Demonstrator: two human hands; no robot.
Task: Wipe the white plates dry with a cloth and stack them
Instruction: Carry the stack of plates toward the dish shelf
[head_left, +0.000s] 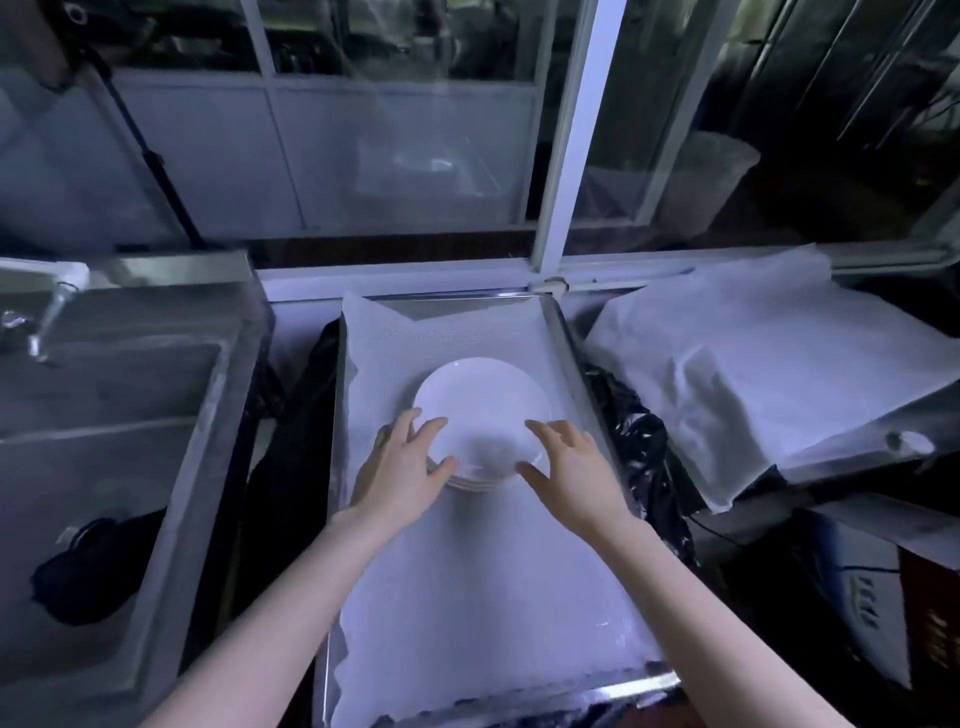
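Left hand (408, 467) and right hand (576, 462), both spread wide and empty, flank the near rim of the stack of white plates (483, 405) in the middle of the cloth-lined tray (558, 332); an uneven lift, I'd fear, could slide one off.

Only the top plate of the stack (480, 405) shows whole; the plates beneath appear as thin rim edges at the near side, too blurred to count. The left hand (402, 467) covers the stack's left rim. Whether the right hand (576, 467) touches the plate or hovers cannot be told. Both forearms run off the bottom edge. The white cloth (467, 597) hides the floor of the tray (563, 338). The dark lump (88, 571) in the sink (104, 415) is too blurred to identify.
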